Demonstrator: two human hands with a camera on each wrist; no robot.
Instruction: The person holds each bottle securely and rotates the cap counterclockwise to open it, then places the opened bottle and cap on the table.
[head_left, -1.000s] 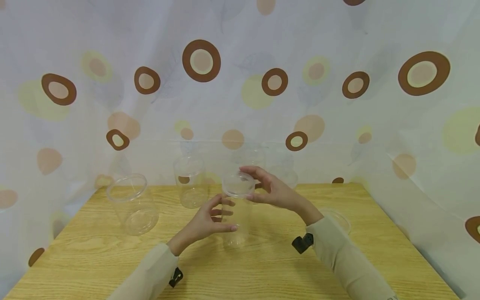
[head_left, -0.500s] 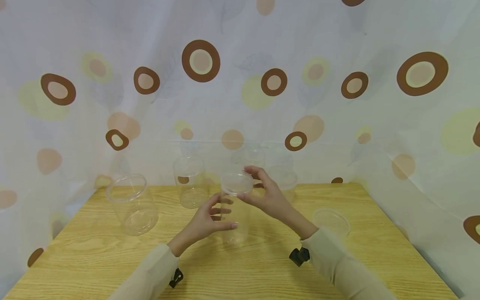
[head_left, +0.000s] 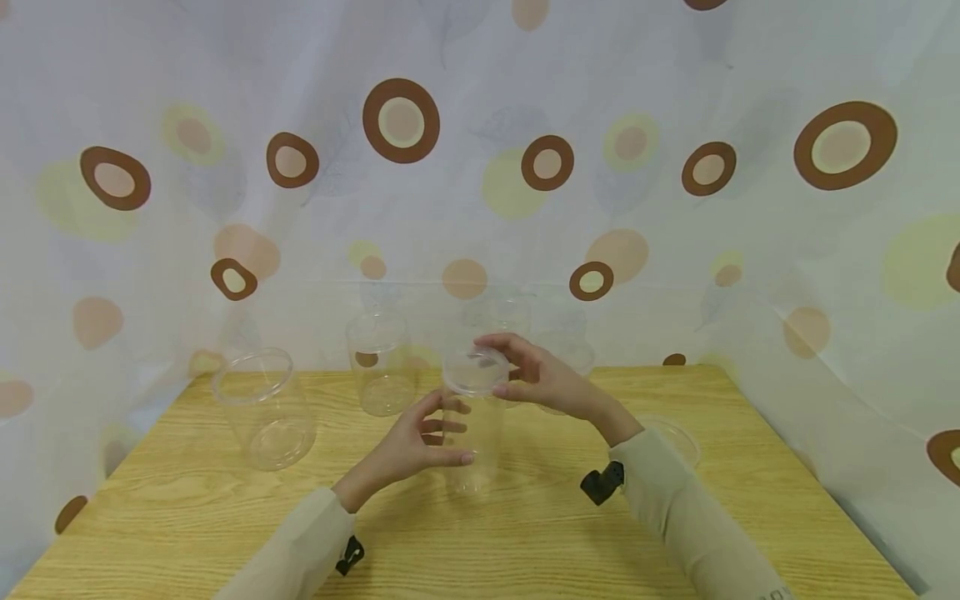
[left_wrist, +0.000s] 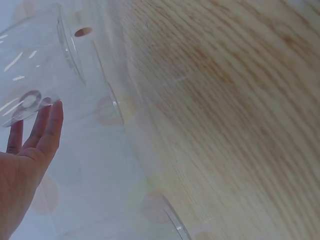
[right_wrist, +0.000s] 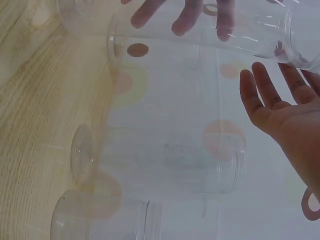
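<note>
A tall clear plastic jar [head_left: 480,433] stands upright on the table in front of me, with a clear lid [head_left: 474,377] at its top. My left hand [head_left: 405,446] grips the jar's body from the left, its fingers showing through the see-through wall. From the right, my right hand [head_left: 543,382] holds the lid's rim between thumb and fingers. In the left wrist view the left hand's [left_wrist: 37,150] fingertips lie against the jar [left_wrist: 35,60]. The right wrist view has the right hand [right_wrist: 292,112] at the jar's [right_wrist: 245,35] upper end.
A wide clear jar [head_left: 266,417] stands at the left, another jar [head_left: 384,371] behind. More clear jars [head_left: 573,367] stand at the back right. A clear round lid [head_left: 678,437] lies right, partly behind the right sleeve. A patterned curtain [head_left: 465,217] rises behind the wooden table [head_left: 525,542].
Half a second ago the right hand was turned round the lid with its thumb farther left; now it is turned back, as it was a second ago. The left hand and jar stay put.
</note>
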